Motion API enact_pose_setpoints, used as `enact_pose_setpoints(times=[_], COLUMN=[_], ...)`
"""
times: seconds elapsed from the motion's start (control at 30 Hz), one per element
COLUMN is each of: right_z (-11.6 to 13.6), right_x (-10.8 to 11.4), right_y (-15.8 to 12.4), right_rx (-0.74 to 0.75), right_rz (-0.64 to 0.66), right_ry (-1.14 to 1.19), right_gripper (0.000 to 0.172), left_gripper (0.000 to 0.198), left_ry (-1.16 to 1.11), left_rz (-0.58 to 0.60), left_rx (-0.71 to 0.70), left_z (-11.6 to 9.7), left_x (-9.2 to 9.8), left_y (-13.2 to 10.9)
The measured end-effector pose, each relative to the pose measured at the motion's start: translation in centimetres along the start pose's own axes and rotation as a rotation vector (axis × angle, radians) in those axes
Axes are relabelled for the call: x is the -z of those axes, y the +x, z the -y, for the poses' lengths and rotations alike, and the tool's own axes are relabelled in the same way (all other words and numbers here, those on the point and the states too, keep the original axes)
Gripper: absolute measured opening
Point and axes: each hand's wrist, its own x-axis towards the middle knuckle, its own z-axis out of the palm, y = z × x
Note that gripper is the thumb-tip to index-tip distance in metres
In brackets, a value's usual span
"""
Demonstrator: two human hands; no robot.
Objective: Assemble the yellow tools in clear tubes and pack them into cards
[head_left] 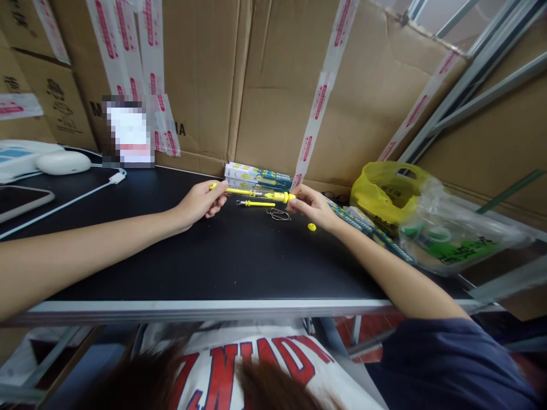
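A slim yellow rod-shaped tool (239,192) with a short metal section in its middle is held level above the black table. My left hand (204,200) is closed, pinching its left end between thumb and fingers. At the thicker yellow right end, my right hand (311,206) is closed on it too. Just below lies a shorter yellow stick (260,204) with a metal tip. Beside that is a small coil of thin wire (278,214), near my right fingers. A small yellow cap (311,227) rests on the table under my right hand. The tool's exact kind I cannot tell.
Printed narrow boxes (256,175) lie behind my hands, and more boxes (376,232) are beyond my right forearm. At right are a yellow plastic bag (380,193) and a clear bag (453,233). A phone (23,202), cable (64,204) and white case (64,162) occupy the left.
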Motion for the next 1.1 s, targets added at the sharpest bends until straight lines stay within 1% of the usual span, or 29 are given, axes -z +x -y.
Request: enact_pose_setpoints(times=[0.2, 0.43, 0.63, 0.83, 0.9, 0.97, 1.1], right_z=[-0.04, 0.00, -0.35, -0.85, -0.85, -0.80, -0.66], right_x=[-0.04, -0.14, -0.08, -0.40, -0.52, -0.58, -0.51], right_y=[-0.08, -0.06, -0.03, 0.03, 0.05, 0.04, -0.08], right_rx=[0.017, 0.043, 0.038, -0.038, -0.056, -0.053, -0.017], right_rz=[0.009, 0.027, 0.064, 0.075, 0.081, 0.073, 0.049], right_ry=[-0.037, -0.084, -0.115, -0.122, -0.112, -0.085, 0.012], right_gripper=[0.028, 0.029, 0.042, 0.061, 0.064, 0.058, 0.034], left_gripper=[0.038, 0.037, 0.036, 0.038, 0.038, 0.038, 0.039], left_ry=[0.002, 0.007, 0.001, -0.005, 0.000, 0.000, -0.002], left_rz=[0.006, 0.002, 0.017, 0.028, 0.031, 0.029, 0.021], left_rx=[-0.018, -0.002, -0.006, 0.005, 0.002, -0.004, -0.009], left_z=[0.07, -0.07, -0.03, -0.24, -0.13, 0.03, 0.26], left_x=[0.02, -0.07, -0.12, -0.19, -0.11, -0.02, 0.10], left_y=[-0.05, 0.00, 0.02, -0.17, -0.15, -0.08, 0.05])
